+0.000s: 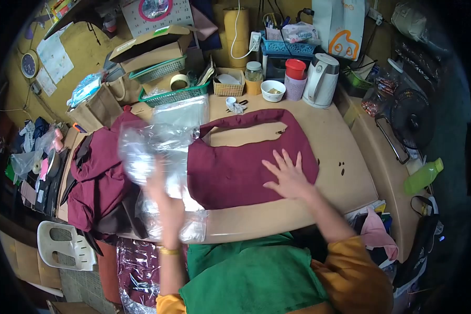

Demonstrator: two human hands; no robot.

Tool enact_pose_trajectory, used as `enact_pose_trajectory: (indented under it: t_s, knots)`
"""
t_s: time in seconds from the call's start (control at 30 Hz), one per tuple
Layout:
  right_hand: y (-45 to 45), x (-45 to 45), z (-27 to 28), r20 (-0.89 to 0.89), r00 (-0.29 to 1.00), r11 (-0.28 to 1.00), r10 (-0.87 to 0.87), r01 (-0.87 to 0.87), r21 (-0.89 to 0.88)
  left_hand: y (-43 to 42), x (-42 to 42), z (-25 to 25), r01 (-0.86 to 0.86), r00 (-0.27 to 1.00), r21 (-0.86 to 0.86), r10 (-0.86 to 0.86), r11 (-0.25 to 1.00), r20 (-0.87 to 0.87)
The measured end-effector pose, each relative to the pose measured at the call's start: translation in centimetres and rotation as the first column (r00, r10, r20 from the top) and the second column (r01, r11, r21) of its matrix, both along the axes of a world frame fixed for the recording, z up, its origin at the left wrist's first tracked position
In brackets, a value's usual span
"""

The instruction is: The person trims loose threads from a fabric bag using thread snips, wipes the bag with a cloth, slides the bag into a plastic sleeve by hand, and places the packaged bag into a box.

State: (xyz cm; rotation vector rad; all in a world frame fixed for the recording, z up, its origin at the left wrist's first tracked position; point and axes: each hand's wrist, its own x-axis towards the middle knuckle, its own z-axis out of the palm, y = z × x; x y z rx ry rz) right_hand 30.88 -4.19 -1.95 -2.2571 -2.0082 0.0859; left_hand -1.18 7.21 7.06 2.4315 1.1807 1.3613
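A maroon fabric shoulder bag (pixel 235 178) lies flat on the table, its strap loop toward the back. My right hand (pixel 288 178) rests on its right part with the fingers spread. At the bag's left side is clear plastic packaging (pixel 196 222), part of it raised and crumpled. My left hand (pixel 165 204) is over this plastic, and motion smears its fingers, so its grip cannot be made out. Left of the plastic lies a heap of maroon bags (pixel 102 172) with dark parts.
Along the back stand a green basket (pixel 175 97), a jar (pixel 254 78), a white bowl (pixel 272 91), a red-lidded cup (pixel 295 78) and a white electric kettle (pixel 321 81). A green bottle (pixel 423 176) is at the right. A white plastic chair (pixel 65 246) stands lower left.
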Motion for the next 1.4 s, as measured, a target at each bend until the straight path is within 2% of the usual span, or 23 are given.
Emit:
enact_pose_trajectory:
  t_s: [0.03,0.1,0.2,0.33,0.43,0.5,0.57,0.6,0.63,0.73,0.8,0.83,0.9,0.93,0.97,1.03,1.07,1.1,1.17,1.2,1.27,1.33,1.4]
  knots:
    - [-0.2,-1.5,-0.1,0.003,1.0,1.0,-0.001,0.001,-0.003,-1.4,3.0,-2.1,0.109,0.993,-0.03,-0.11,0.994,-0.033]
    - [-1.0,-4.2,0.3,-0.085,0.982,0.985,-0.17,0.169,-0.018,-3.5,6.8,-3.4,-0.063,0.898,-0.197,-0.03,0.978,-0.439]
    - [-2.4,-5.9,1.0,-0.108,0.959,0.964,-0.261,0.252,-0.088,1.5,6.6,-9.4,-0.192,0.84,-0.185,0.064,0.964,-0.539]
    - [-2.7,-7.0,0.9,-0.108,0.938,0.94,-0.331,0.317,-0.126,3.4,5.9,-9.6,-0.31,0.821,-0.062,0.235,0.949,-0.52]
    - [-2.5,-7.9,1.0,-0.124,0.941,0.946,-0.314,0.299,-0.125,-1.2,9.8,-5.9,-0.127,0.867,-0.118,0.052,0.985,-0.496]
    - [-2.7,-7.5,1.5,-0.136,0.953,0.96,-0.272,0.258,-0.111,-3.5,12.1,-6.6,-0.027,0.847,-0.205,-0.087,0.978,-0.524]
    - [-5.0,-4.7,3.2,-0.434,0.901,0.984,0.023,-0.096,-0.148,-2.4,11.9,-10.2,-0.012,0.856,-0.204,-0.096,0.979,-0.508]
    - [-6.6,-3.9,4.9,-0.244,0.961,0.991,0.132,-0.135,0.005,-1.9,11.7,-11.5,0.008,0.862,-0.208,-0.112,0.978,-0.494]
    - [-8.0,-2.8,6.5,-0.17,0.973,0.988,0.155,-0.152,0.032,-1.8,11.4,-11.1,0.005,0.863,-0.208,-0.11,0.978,-0.493]
    - [-11.1,-0.2,6.8,-0.17,0.983,0.994,0.07,-0.084,-0.073,-1.0,11.0,-10.4,0.048,0.837,-0.271,-0.187,0.961,-0.515]
    - [-11.8,0.6,3.8,-0.114,0.993,0.991,0.006,0.01,0.132,-0.8,11.1,-10.6,0.053,0.842,-0.239,-0.172,0.97,-0.511]
    - [-11.4,0.8,3.2,-0.115,0.993,0.991,0.005,0.01,0.131,-0.8,11.1,-10.6,0.065,0.844,-0.207,-0.165,0.976,-0.51]
    - [-10.6,1.1,2.0,0.009,0.996,0.958,0.083,-0.083,0.273,-1.0,11.2,-10.0,0.062,0.833,-0.241,-0.183,0.969,-0.522]
    - [-9.6,0.8,1.2,0.026,0.991,0.883,0.134,-0.131,0.451,-1.1,11.1,-9.7,0.057,0.824,-0.266,-0.195,0.962,-0.533]
    - [-8.8,1.0,1.0,0.024,0.992,0.883,0.128,-0.125,0.452,-1.3,10.9,-9.6,0.062,0.821,-0.265,-0.2,0.962,-0.534]
    - [-6.2,1.9,1.8,-0.086,0.932,0.815,0.351,-0.259,0.519,-1.2,10.6,-9.4,0.17,0.809,-0.29,-0.302,0.942,-0.504]
    - [-4.2,0.2,5.8,-0.018,0.929,0.705,0.37,-0.268,0.657,-0.7,10.6,-12.0,0.332,0.782,-0.175,-0.374,0.927,-0.498]
    - [-3.0,-1.5,10.4,0.13,0.919,0.673,0.371,-0.363,0.644,-0.3,10.5,-14.5,0.482,0.741,-0.06,-0.443,0.874,-0.505]
    - [-1.3,-4.5,16.2,0.213,0.875,0.74,0.435,-0.482,0.469,-4.4,8.0,-8.3,0.547,0.71,-0.572,-0.7,0.611,-0.069]
    - [-0.3,-5.1,16.7,0.147,0.864,0.761,0.481,-0.495,0.419,-6.4,6.7,-5.1,0.549,0.73,-0.72,-0.663,0.424,0.166]
    - [2.3,-5.1,17.4,0.084,0.85,0.776,0.52,-0.511,0.371,-7.6,4.4,-8.3,0.565,0.771,-0.467,-0.637,0.681,0.003]
    - [6.0,-3.9,15.9,-0.303,0.86,0.873,0.41,-0.466,-0.145,-5.5,2.0,-9.6,0.423,0.856,-0.534,-0.515,0.732,-0.028]
    - [7.9,-2.1,11.9,-0.315,0.869,0.881,0.38,-0.444,-0.161,-3.3,-1.9,-8.3,0.202,0.969,-0.692,-0.246,0.693,0.037]
